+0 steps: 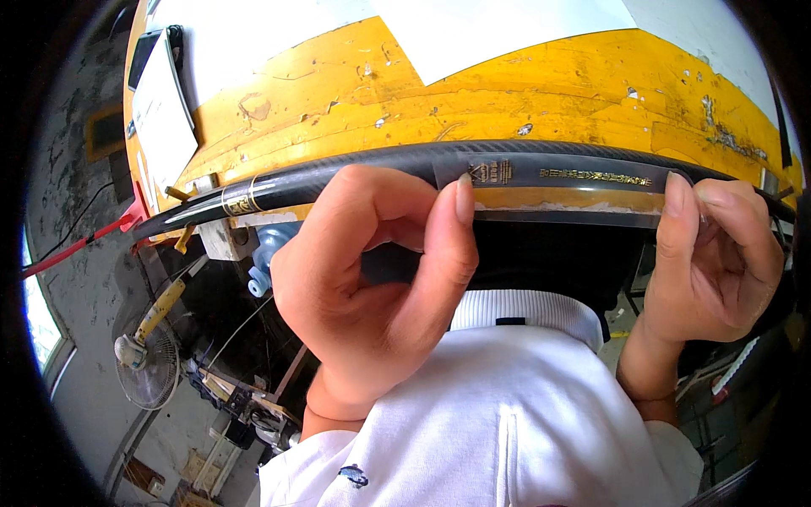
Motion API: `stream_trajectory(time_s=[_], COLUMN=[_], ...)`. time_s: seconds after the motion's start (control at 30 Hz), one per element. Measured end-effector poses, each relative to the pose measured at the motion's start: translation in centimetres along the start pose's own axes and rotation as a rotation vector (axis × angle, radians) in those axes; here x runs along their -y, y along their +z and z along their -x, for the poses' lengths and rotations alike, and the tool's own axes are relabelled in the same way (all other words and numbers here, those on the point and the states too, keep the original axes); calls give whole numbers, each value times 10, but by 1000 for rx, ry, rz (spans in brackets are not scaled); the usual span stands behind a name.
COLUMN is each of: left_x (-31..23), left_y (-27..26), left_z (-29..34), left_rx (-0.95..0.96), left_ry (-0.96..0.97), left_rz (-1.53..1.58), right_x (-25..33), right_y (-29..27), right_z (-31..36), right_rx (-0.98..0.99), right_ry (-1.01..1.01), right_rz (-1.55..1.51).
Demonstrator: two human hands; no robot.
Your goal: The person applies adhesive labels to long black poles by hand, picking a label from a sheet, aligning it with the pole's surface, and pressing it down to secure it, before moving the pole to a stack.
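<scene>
A long black rod (355,176) with a woven carbon look lies across the front edge of a worn yellow workbench (473,93). A clear film strip with gold markings (583,179) sits along the rod. My left hand (372,279) pinches the strip's left end with thumb and forefinger. My right hand (718,253) pinches its right end against the rod. Gold bands (241,201) ring the rod further left.
White sheets (473,25) and a flat white board (160,110) lie on the bench. A red-tipped cable (80,245) runs off to the left. Below left stand a fan (144,359) and floor clutter. My white shirt (507,422) fills the lower middle.
</scene>
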State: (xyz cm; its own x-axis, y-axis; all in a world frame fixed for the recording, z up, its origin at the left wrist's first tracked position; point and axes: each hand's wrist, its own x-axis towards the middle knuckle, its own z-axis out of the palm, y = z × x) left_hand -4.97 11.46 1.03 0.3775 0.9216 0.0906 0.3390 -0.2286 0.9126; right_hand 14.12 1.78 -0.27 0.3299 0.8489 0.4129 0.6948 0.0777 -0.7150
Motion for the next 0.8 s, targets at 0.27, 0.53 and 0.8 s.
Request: stream_trajectory(time_s=[0.27, 0.53, 0.8], left_x=[1, 1, -8], left_y=[-1, -2, 2], left_z=[0, 0, 0], left_rx=[7, 6, -33], left_ry=[4, -18, -108], left_rz=[-34, -50, -15], right_x=[-7, -11, -10], right_y=[-3, -6, 0], right_z=[-3, -6, -9], right_rx=[53, 103, 63], right_ry=[-124, -191, -277], right_rz=[-24, 8, 73])
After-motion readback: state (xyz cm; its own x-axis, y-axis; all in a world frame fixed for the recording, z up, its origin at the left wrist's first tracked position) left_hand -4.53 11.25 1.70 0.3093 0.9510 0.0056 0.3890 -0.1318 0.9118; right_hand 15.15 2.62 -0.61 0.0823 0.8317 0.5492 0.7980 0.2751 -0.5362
